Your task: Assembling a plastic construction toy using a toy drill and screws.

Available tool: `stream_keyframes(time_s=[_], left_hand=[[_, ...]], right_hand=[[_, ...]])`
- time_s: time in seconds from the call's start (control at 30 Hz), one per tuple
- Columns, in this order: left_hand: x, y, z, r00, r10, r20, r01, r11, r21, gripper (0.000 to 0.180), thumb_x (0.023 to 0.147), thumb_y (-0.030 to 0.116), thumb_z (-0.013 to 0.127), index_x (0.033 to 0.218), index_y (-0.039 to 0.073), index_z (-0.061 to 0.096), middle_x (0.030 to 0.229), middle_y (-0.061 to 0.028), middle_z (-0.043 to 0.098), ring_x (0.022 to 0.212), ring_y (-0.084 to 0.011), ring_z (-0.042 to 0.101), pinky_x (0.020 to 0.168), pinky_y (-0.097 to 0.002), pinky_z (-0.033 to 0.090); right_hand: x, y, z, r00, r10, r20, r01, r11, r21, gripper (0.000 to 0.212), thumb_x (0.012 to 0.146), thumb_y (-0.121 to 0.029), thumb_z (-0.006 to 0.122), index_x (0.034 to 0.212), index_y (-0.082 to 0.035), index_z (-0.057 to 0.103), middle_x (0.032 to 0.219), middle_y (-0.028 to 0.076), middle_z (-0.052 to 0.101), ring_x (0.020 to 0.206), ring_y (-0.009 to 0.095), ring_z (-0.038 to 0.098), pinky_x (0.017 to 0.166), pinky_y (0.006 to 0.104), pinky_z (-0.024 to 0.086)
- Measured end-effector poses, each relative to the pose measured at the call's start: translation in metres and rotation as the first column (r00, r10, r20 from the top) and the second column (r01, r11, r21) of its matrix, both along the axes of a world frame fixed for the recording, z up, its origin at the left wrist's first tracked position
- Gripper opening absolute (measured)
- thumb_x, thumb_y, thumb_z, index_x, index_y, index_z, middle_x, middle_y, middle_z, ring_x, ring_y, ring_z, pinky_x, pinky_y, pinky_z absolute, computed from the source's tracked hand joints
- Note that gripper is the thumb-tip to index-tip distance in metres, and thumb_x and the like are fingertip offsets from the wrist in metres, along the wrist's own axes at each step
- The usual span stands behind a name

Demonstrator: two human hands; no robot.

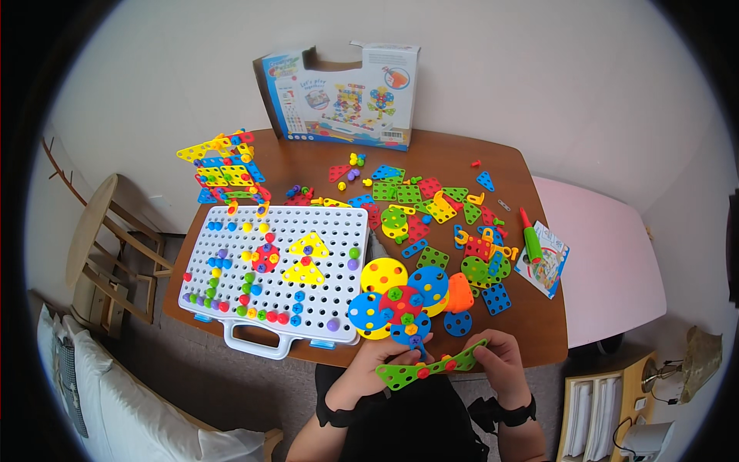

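Between my hands, above the table's near edge, is a toy flower point(400, 306) built from round perforated plastic plates. Its petals are blue and yellow, and coloured screws hold them around a red centre. Two green perforated leaf plates point(462, 359) with red screws spread out at its lower end. My left hand point(372, 368) is closed around the blue stem point(418, 350) where it meets the leaves; some of its fingers are hidden. The right leaf's outer end is pinched by my right hand point(502, 360), thumb on top.
A white pegboard case point(262, 353) bearing coloured screws lies left, with an upright plate structure point(225, 173) behind it. Loose plates point(433, 259) and screws cover the table's right half. A red-green screwdriver point(531, 239) lies on a booklet point(548, 266). A cardboard box point(346, 100) stands behind.
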State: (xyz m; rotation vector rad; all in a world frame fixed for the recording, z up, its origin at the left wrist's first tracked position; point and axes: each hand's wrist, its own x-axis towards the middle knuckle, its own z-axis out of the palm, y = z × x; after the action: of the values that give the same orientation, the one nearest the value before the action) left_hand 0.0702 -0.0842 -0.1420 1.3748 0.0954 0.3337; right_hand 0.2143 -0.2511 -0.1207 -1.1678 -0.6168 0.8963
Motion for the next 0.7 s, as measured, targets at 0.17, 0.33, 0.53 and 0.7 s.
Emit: stream_keyframes(time_s=[0.17, 0.33, 0.53, 0.7], left_hand=[[-0.006, 0.000, -0.002, 0.998, -0.055, -0.042, 0.041, 0.959, -0.282, 0.021, 0.084, 0.002, 0.052, 0.104, -0.001, 0.058, 0.112, -0.0135, 0.056, 0.091, -0.0160, 0.059, 0.078, -0.0251, 0.048], [-0.010, 0.002, -0.002, 0.987, -0.060, -0.150, 0.001, 0.929, -0.371, 0.020, 0.083, 0.002, 0.055, 0.102, -0.001, 0.059, 0.109, -0.0124, 0.058, 0.095, -0.0152, 0.058, 0.080, -0.0246, 0.046], [-0.009, 0.004, -0.004, 0.997, -0.055, -0.045, 0.035, 0.929, -0.368, 0.018, 0.082, 0.002, 0.057, 0.099, -0.001, 0.061, 0.103, -0.0099, 0.061, 0.094, -0.0139, 0.057, 0.082, -0.0240, 0.045], [-0.007, 0.008, -0.002, 0.990, -0.120, -0.075, 0.085, 0.929, -0.361, 0.018, 0.081, 0.004, 0.058, 0.098, 0.000, 0.063, 0.099, -0.0070, 0.063, 0.095, -0.0121, 0.057, 0.082, -0.0240, 0.044]], right_hand=[[0.000, 0.002, 0.000, 0.997, 0.083, 0.001, -0.083, 0.996, 0.022, 0.008, 0.085, -0.007, 0.055, 0.087, 0.001, 0.057, 0.080, 0.002, 0.059, 0.072, 0.006, 0.055, 0.064, 0.0190, 0.044], [0.001, 0.003, 0.005, 0.994, 0.099, 0.049, -0.097, 0.995, -0.034, 0.009, 0.085, -0.008, 0.055, 0.086, 0.000, 0.057, 0.078, 0.001, 0.059, 0.069, 0.005, 0.055, 0.062, 0.0180, 0.044], [0.004, 0.007, 0.012, 0.988, 0.076, 0.132, -0.062, 0.993, -0.103, 0.010, 0.085, -0.010, 0.056, 0.085, 0.000, 0.058, 0.075, 0.000, 0.059, 0.067, 0.004, 0.054, 0.059, 0.0178, 0.044], [0.006, 0.012, 0.018, 0.986, 0.141, 0.092, -0.122, 0.975, -0.188, 0.011, 0.084, -0.010, 0.057, 0.085, 0.000, 0.059, 0.073, 0.000, 0.060, 0.064, 0.004, 0.054, 0.058, 0.0166, 0.044]])
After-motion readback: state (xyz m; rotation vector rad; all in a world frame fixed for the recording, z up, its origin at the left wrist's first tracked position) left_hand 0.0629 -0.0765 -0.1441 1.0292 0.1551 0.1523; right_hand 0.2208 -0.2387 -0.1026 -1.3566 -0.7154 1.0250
